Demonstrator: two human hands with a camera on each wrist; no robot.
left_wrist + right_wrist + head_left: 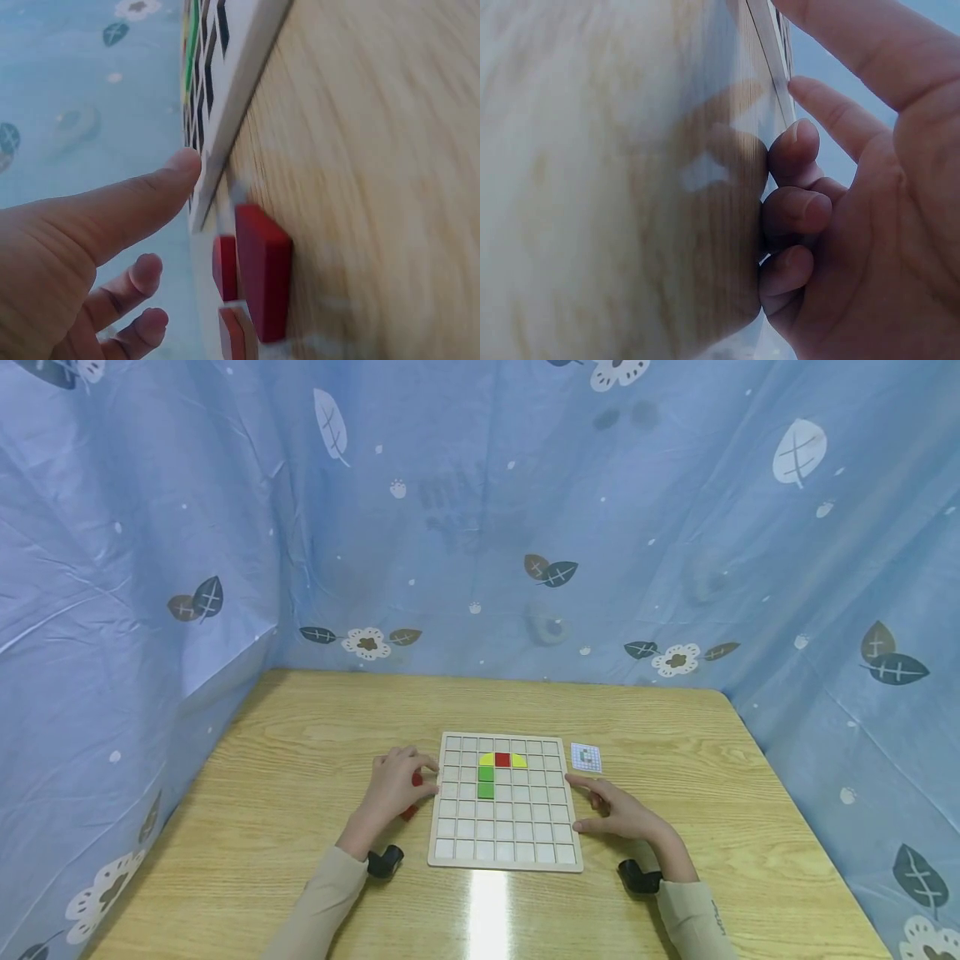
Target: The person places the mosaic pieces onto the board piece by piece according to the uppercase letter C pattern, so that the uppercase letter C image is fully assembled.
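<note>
A white gridded board (495, 827) lies on the table, holding two green squares (486, 782), a red square (502, 760) and a yellow quarter-round piece (519, 761) on each side of the red one. The left hand (395, 789) is at the board's left edge, its thumb tip touching the rim in the left wrist view. Red pieces (264, 274) lie on the table beside that hand, partly hidden by it in the head view. At the right edge, the right hand (618, 810) touches the rim with thumb and index finger, the other fingers bent against the table.
A small printed card (586, 757) lies just right of the board's upper right corner. Black wrist devices (386, 862) are on both wrists. Blue patterned curtains (480, 527) hang behind and at both sides of the wooden table (315, 718).
</note>
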